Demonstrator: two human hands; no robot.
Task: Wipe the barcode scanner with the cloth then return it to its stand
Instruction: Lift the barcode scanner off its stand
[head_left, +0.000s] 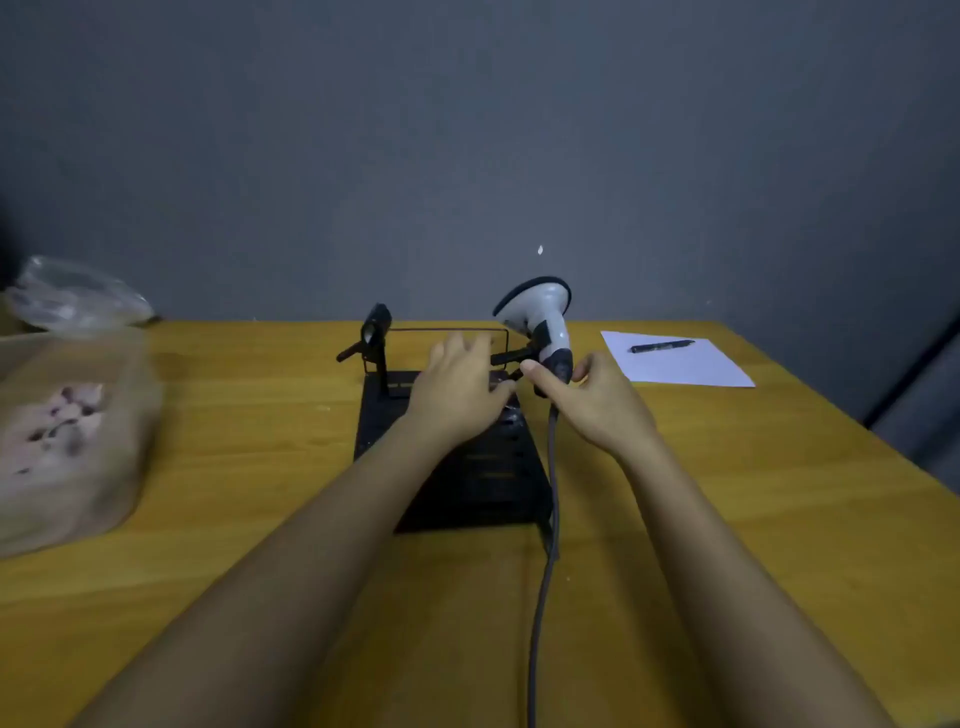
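Note:
A white and grey barcode scanner (540, 312) stands upright at the right side of a black stand (467, 467), its head pointing left. Its grey cable (545, 545) runs down the table toward me. My right hand (597, 400) grips the scanner's dark lower handle between thumb and fingers. My left hand (457, 389) hovers over the back of the stand with fingers spread, holding nothing. The stand has a black slotted base and two black clamp arms, one at the left (374, 338). No cloth is visible in either hand.
A wooden table (234, 441) runs to a grey wall. A plastic bag with pale pink cloth-like contents (67, 431) lies at the left, another crumpled bag (78, 296) behind it. A white paper sheet (685, 369) with a black pen (662, 346) lies at the right.

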